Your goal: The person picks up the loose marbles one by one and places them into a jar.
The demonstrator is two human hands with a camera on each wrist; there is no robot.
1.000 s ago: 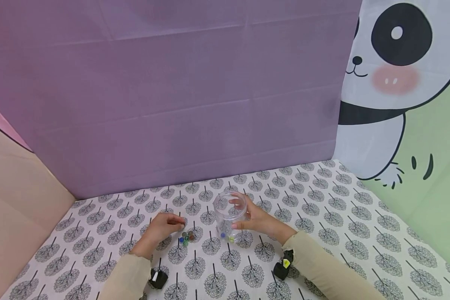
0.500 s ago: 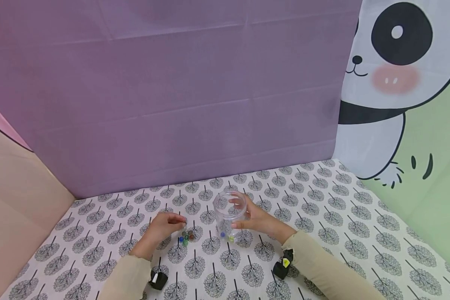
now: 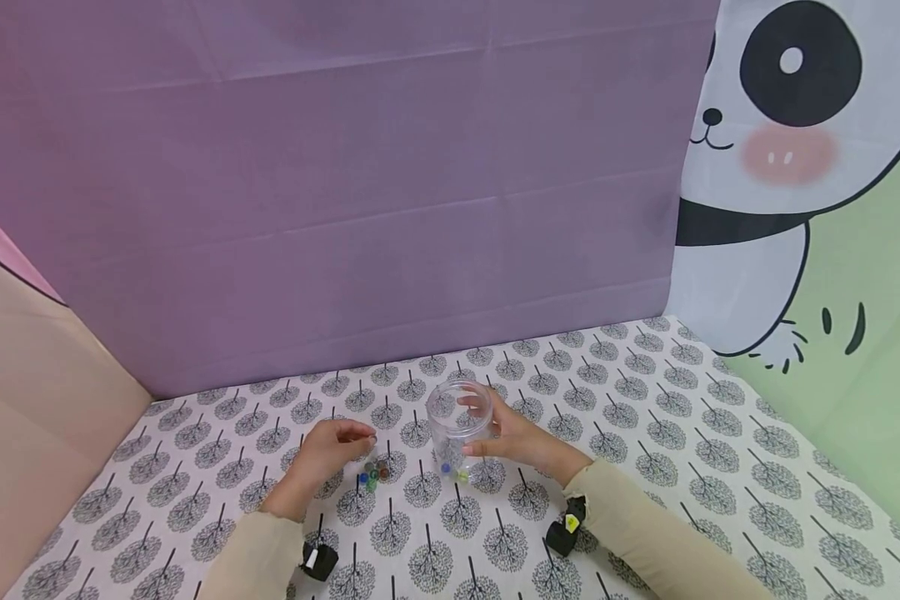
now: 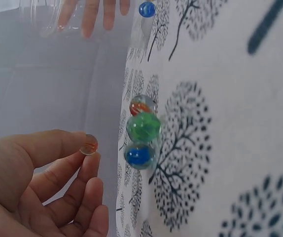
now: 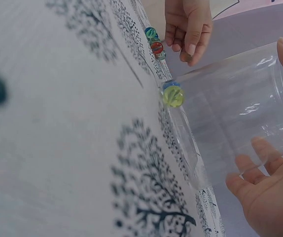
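Between thumb and index fingertip, my left hand (image 3: 333, 454) pinches a small clear glass marble (image 4: 88, 144) with an orange swirl, held above the cloth. Just below it on the table lies a cluster of several marbles, among them a green marble (image 4: 144, 127), a blue marble (image 4: 140, 156) and a red-orange marble (image 5: 156, 47). My right hand (image 3: 513, 437) grips the side of a clear, open-topped jar (image 3: 450, 429) standing upright on the cloth. At the jar's bottom, seen through its wall, are a yellow marble (image 5: 173, 96) and a blue marble (image 3: 446, 468).
A white cloth with a black tree print (image 3: 645, 517) covers the table. Behind it hangs a purple curtain (image 3: 382, 208), with a panda-printed panel (image 3: 765, 292) at the right and a beige panel (image 3: 30, 400) at the left.
My left hand has risen slightly and shifted a little to the right, away from the cluster, with the marble in its fingertips. The right hand and jar stay in place.
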